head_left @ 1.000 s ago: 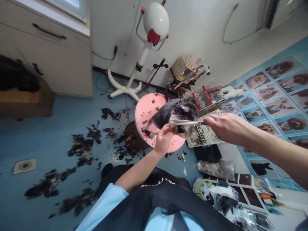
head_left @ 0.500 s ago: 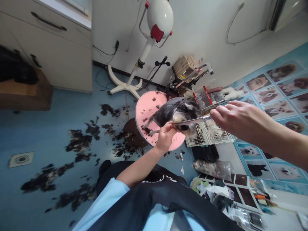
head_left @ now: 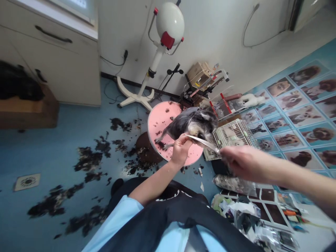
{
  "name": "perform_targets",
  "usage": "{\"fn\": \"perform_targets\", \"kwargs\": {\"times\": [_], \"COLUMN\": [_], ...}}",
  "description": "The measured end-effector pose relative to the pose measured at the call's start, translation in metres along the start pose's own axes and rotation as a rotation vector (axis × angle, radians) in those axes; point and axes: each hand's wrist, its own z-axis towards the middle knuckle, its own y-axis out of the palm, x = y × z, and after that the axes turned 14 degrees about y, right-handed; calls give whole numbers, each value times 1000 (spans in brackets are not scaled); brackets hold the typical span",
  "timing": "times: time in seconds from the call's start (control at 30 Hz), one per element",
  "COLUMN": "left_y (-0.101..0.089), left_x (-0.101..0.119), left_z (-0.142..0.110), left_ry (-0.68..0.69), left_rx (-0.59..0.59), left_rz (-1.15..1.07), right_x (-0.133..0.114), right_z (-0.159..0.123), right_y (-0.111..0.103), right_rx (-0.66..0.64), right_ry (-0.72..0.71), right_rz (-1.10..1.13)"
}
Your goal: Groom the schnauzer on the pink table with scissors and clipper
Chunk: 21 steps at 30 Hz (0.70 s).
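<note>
A small grey-and-white dog sits on a round pink table, its head over the table's right side. My left hand is closed at the dog's muzzle, pinching the pale hair by its chin. What exactly lies between those fingertips is partly hidden. In my right hand, somewhat blurred, I grip long silver scissors by the handles. Their blades are together and slant across the front of the muzzle, the tip close to my left fingers.
Dark clipped hair lies in clumps over the blue floor, with tufts on the table. Behind stands a white dryer on a wheeled stand. A white wire cage is right of the dog, and bagged items lie lower right.
The scissors opened half a second ago, and their blades are together again now. My right hand has moved lower, tilting them. The dog's head has shifted slightly; my left hand stays at its muzzle.
</note>
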Motion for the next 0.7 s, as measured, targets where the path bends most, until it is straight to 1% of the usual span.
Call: {"fn": "perform_targets", "kwargs": {"times": [0.07, 0.1, 0.13, 0.17, 0.23, 0.3, 0.4, 0.5, 0.63, 0.7], "left_y": [2, 3, 3, 4, 4, 4, 5, 5, 4, 3], "left_x": [1, 1, 0, 0, -1, -1, -2, -3, -6, -7], "left_z": [0, 0, 0, 0, 0, 0, -1, -3, -4, -5], "left_ry": [-4, 2, 12, 25, 48, 54, 61, 85, 87, 87], "left_rx": [11, 9, 6, 6, 15, 24, 21, 19, 15, 20], "left_rz": [-1, -1, 1, 8, 28, 47, 61, 63, 66, 64], "right_x": [5, 9, 13, 18, 24, 27, 24, 19, 16, 16], "right_z": [0, 1, 3, 6, 11, 15, 18, 17, 14, 13], "right_y": [39, 59, 78, 94, 115, 123, 119, 116, 119, 120], "right_rx": [-326, -450, -548, -617, -692, -715, -718, -724, -756, -755], "right_ry": [5, 0, -11, -22, -71, -126, -168, -163, -140, -151], "right_rz": [508, 779, 1006, 1178, 1408, 1521, 1595, 1637, 1649, 1645]}}
